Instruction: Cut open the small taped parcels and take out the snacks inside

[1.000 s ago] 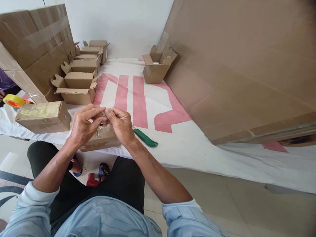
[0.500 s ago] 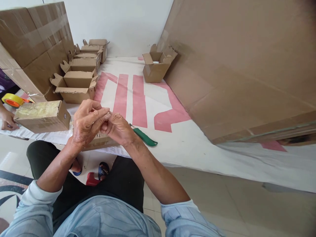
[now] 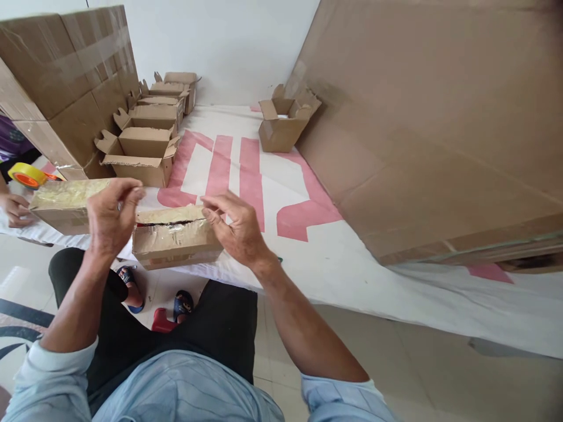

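A small cardboard box (image 3: 176, 241), wrapped in clear tape and split along its top, lies at the near edge of the white sheet (image 3: 334, 264). My left hand (image 3: 109, 215) hovers just left of it, thumb and forefinger pinched. My right hand (image 3: 237, 228) is above the box's right end, its fingertips also pinched. A faint clear strip (image 3: 171, 199), apparently tape, stretches between the two pinches above the box. A green tip of a knife (image 3: 279, 259) peeks out behind my right wrist.
A taped closed box (image 3: 65, 202) and a yellow tape roll (image 3: 25, 174) sit at left, by another person's hand (image 3: 15, 208). Several open boxes (image 3: 141, 155) line a big carton (image 3: 57, 76). One open box (image 3: 284, 123) stands farther back. A large cardboard sheet (image 3: 440, 117) leans at right.
My hands were pinched together over the box. They have pulled apart, the left going left and the right staying right, uncovering the box's top.
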`<state>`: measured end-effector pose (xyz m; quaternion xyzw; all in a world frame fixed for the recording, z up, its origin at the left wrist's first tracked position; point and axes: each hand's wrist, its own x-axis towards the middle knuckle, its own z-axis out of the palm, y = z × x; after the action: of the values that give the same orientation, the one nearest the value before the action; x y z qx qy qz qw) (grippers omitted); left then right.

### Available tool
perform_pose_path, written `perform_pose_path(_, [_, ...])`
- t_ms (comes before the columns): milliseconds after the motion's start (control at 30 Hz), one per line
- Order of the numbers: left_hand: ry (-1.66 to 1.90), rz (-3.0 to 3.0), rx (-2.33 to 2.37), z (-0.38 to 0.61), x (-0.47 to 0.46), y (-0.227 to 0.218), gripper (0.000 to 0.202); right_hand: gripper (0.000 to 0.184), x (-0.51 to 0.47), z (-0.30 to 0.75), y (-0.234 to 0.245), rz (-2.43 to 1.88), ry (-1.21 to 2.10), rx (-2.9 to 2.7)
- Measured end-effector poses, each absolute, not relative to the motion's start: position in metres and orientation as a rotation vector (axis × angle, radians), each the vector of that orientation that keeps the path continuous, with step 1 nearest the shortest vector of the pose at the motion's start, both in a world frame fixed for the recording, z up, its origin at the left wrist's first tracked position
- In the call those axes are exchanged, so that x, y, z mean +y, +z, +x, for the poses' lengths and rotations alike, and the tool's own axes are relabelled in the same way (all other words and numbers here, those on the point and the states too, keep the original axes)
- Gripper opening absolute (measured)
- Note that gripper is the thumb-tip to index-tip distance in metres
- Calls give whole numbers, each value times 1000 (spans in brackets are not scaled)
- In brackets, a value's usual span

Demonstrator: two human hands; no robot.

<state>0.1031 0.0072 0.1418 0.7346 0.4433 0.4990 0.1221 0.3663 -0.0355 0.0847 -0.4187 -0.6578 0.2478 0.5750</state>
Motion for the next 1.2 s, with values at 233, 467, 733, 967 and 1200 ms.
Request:
perform_pose_path(233, [1256, 1882, 1572, 47, 12, 110, 21, 42, -16, 403, 57, -1244, 500, -1842])
perform_pose_path(467, [1267, 1473, 1142, 67, 7, 106, 48, 50, -21, 403, 60, -1217, 695, -1837])
perform_pose_path(733, [1359, 1413, 1017, 75, 7, 98, 50, 51, -33, 402, 56, -1219, 416, -1878])
perform_pose_path(967, [1364, 1463, 1043, 72, 8, 92, 46, 20, -42, 395, 69, -1113, 164, -1855])
perform_pose_path(1200, [1374, 1479, 1014, 80, 16, 96, 46, 23, -46, 386, 70, -1210, 188, -2089])
